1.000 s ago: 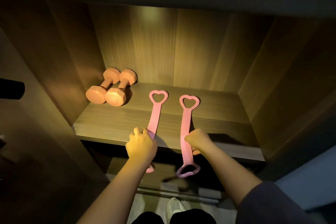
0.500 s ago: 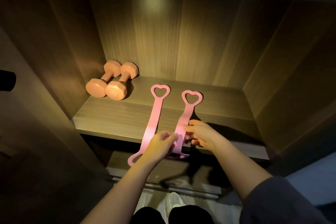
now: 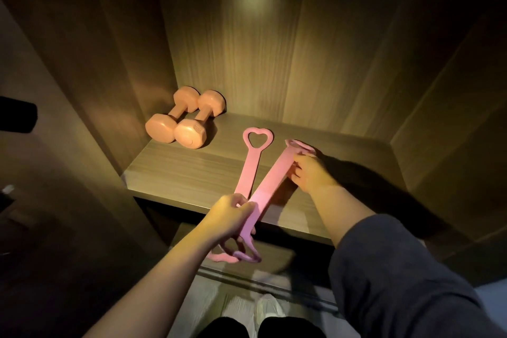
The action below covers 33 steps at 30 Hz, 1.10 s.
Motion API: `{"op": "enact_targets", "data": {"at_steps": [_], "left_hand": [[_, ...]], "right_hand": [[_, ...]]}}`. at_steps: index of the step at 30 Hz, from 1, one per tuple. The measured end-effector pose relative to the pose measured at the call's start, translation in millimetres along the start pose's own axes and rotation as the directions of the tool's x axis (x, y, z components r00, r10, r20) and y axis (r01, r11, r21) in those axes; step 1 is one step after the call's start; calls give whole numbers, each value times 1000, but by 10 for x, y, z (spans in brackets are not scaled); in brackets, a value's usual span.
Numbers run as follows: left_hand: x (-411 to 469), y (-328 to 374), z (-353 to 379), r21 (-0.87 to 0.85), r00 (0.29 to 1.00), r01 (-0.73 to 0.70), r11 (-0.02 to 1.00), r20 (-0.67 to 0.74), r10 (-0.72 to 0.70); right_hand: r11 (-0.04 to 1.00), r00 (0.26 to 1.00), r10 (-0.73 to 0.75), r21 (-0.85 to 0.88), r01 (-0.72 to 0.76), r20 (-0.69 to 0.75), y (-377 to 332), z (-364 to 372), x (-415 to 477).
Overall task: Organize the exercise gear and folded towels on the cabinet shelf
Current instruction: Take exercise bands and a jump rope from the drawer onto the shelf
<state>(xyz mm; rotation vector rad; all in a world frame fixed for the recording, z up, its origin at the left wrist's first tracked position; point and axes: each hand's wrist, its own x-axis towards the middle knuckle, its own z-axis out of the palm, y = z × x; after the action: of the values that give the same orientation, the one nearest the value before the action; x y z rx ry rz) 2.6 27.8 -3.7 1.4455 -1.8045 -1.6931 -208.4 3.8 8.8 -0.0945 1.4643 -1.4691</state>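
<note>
Dark right sleeve [image 3: 397, 269], white shoes [image 3: 270, 307]

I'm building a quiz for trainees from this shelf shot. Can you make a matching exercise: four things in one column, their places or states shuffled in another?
Things: 1 dumbbells; 2 left band; 3 right band; 4 right hand.
States: A raised off the shelf, far loop tilted; B side by side, back left corner; C heart loop flat on the shelf; D holds a band near its far loop.
Pairs: 1-B, 2-C, 3-A, 4-D.
</note>
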Motion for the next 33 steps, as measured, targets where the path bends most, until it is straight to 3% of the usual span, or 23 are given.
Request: {"op": "enact_targets", "data": {"at_steps": [4,6,9,11,14,16,20,24,30,33], "left_hand": [[63,-150,-181,-57,996,31,998,-82,-35],[105,-214,-227,-1,985,47,999,-163,-47],[147,-281,-265,146,979,42,988,-202,-12],[150,-303,-279,299,983,16,954,-179,40],[152,-322,-266,601,951,8,800,-251,179],[158,-285,-242,694,908,19,719,-313,278],[227,-165,-186,659,906,7,752,-323,275],[341,-42,-41,686,909,83,723,-348,227],[498,128,72,578,932,166,799,-358,66],[499,164,38,395,953,130,909,-304,-4]], "right_hand": [[988,987,-115,-86,125,110,-80,286,20],[983,980,-140,-99,155,145,-78,469,13],[976,977,-132,-153,158,166,-4,649,95],[953,982,-78,-276,124,171,82,675,162],[902,992,-40,-424,86,117,186,667,252],[856,995,-74,-508,97,65,205,694,274],[692,982,-187,-709,139,10,214,771,297],[355,938,-329,-906,231,110,247,676,293],[377,915,-372,-876,301,154,292,546,305],[368,910,-366,-868,332,193,311,491,274]]}}
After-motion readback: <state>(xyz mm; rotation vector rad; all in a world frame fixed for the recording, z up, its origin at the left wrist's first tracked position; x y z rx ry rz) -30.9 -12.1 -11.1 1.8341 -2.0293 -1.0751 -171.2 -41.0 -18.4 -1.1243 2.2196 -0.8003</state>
